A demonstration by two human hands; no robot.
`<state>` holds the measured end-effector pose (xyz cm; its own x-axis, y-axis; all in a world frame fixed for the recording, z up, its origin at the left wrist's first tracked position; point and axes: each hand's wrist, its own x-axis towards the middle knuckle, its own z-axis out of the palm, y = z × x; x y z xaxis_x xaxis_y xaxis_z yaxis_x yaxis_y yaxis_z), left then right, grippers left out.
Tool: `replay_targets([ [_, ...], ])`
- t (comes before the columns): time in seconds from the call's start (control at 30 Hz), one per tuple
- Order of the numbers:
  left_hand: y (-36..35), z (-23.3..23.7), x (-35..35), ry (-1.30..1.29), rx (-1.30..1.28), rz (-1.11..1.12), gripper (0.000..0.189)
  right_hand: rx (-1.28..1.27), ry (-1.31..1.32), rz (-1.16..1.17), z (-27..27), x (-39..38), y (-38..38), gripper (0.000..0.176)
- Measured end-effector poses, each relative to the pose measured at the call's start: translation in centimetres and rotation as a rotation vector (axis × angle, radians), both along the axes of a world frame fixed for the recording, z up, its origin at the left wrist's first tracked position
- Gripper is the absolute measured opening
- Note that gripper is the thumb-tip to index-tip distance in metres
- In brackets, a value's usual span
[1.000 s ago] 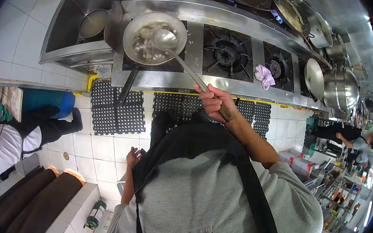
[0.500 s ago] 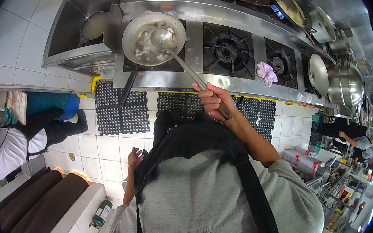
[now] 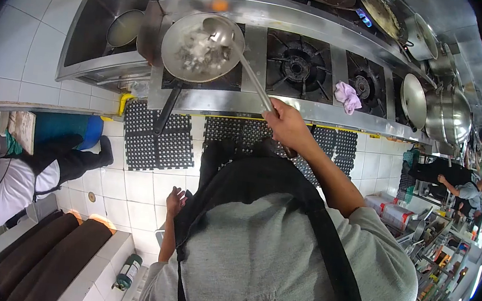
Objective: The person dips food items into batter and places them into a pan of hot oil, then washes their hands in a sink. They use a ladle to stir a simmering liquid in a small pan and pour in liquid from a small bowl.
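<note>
My right hand (image 3: 288,126) is closed round the dark grip of a long metal ladle (image 3: 254,81), just in front of the stove edge. The ladle's bowl is inside a frying pan (image 3: 169,49), near its far right side. White and dark pieces of food (image 3: 198,52) lie in the pan, slightly blurred. The pan sits on the left front burner, its black handle (image 3: 168,107) jutting towards me over the edge. Low at my left side hangs my left hand (image 3: 175,201), fingers loosely apart and holding nothing.
A purple cloth (image 3: 347,97) lies by the right front burner (image 3: 363,84). A pan of cloudy liquid (image 3: 126,28) is in the sink at left. Blue flames burn under pans on the raised back row. One person (image 3: 20,186) is at left, another (image 3: 466,189) far right.
My right hand has shifted slightly right, and the ladle's bowl has moved up and right within the pan. The food looks stirred about. An orange glow now shows on the steel behind the pan.
</note>
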<state>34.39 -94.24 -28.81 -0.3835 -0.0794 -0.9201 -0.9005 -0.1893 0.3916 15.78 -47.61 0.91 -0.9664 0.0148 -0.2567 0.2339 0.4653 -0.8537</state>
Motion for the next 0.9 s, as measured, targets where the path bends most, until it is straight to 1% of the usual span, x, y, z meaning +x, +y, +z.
replay_targets([
  [0.07, 0.3, 0.7, -0.2, 0.012, -0.017, -0.013, 0.071, -0.260, -0.314, -0.154, 1.0, -1.0, -0.1, 0.031],
  [0.1, 0.3, 0.7, -0.2, 0.024, -0.034, -0.029, 0.072, -0.260, -0.313, -0.156, 1.5, -1.4, 0.2, 0.031],
  [0.13, 0.5, 0.6, -0.3, 0.025, -0.034, -0.032, 0.072, -0.566, -0.367, -0.187, 2.0, -1.9, 0.7, 0.032],
  [0.17, 0.0, -1.0, 0.2, 0.057, -0.038, -0.002, 0.072, -0.873, -0.415, -0.217, 2.3, -2.3, 1.2, 0.032],
  [0.2, -0.1, -1.5, 0.2, 0.090, -0.043, 0.029, 0.072, -0.875, -0.412, -0.220, 1.8, -2.8, 1.9, 0.032],
  [0.27, -0.3, -1.9, 0.1, 0.065, -0.042, 0.035, 0.072, -1.396, -0.610, -0.250, 0.1, -3.6, 3.3, 0.035],
  [0.3, -0.3, -1.8, -0.1, 0.039, -0.040, 0.046, 0.073, -1.485, -0.627, -0.225, -0.5, -3.5, 3.7, 0.039],
  [0.33, -0.4, -1.6, -0.1, 0.039, -0.041, 0.046, 0.073, -1.487, -0.627, -0.225, -1.2, -3.4, 4.0, 0.039],
  [0.4, -0.6, -1.2, 0.1, 0.039, 0.014, 0.068, 0.072, -1.728, -0.704, -0.223, -2.1, -3.3, 4.2, 0.041],
  [0.43, -0.6, -1.0, 0.2, 0.038, 0.012, 0.069, 0.072, -1.729, -0.707, -0.222, -2.5, -3.3, 4.3, 0.041],
  [0.5, -0.6, -0.6, 0.2, 0.031, -0.010, 0.086, 0.071, -1.880, -0.754, -0.252, -2.6, -3.2, 4.2, 0.043],
  [0.6, -1.0, -0.2, 0.1, 0.011, -0.024, 0.034, 0.072, -1.883, -0.756, -0.267, -3.2, -3.2, 4.0, 0.045],
  [0.73, -1.3, 0.1, -0.1, 0.003, 0.006, 0.034, 0.074, -1.887, -0.748, -0.288, -2.8, -3.1, 3.8, 0.045],
  [0.8, -1.1, 0.8, -0.2, 0.062, -0.030, -0.016, 0.075, -1.909, -0.766, -0.296, -2.2, -3.0, 3.7, 0.045],
  [0.9, -1.0, 0.5, -0.4, 0.033, -0.027, 0.001, 0.076, -1.901, -0.766, -0.285, -2.1, -3.0, 3.6, 0.044],
])
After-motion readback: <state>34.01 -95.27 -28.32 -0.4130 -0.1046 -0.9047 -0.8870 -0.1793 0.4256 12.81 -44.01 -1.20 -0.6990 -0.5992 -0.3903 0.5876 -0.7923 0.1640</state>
